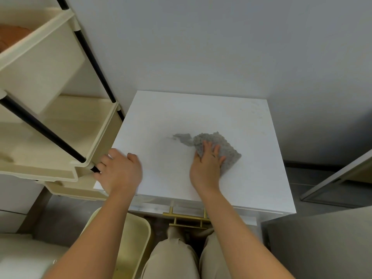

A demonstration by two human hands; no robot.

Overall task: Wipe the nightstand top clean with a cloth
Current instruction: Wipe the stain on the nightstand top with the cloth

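The white nightstand top (201,109) fills the middle of the view. A crumpled grey cloth (213,142) lies on it, right of centre, one corner trailing to the left. My right hand (207,166) presses flat on the cloth's near part, fingers spread over it. My left hand (118,170) rests on the nightstand's left edge near the front corner, fingers curled down over the edge, nothing in it. Faint smudges show at the far right corner of the top.
A cream tiered shelf rack (60,137) with black poles (40,125) stands hard against the nightstand's left side. Gold drawer handles (187,217) project below the front edge. A cream bin (136,238) sits by my knees. A grey wall is behind, a grey panel (322,242) at right.
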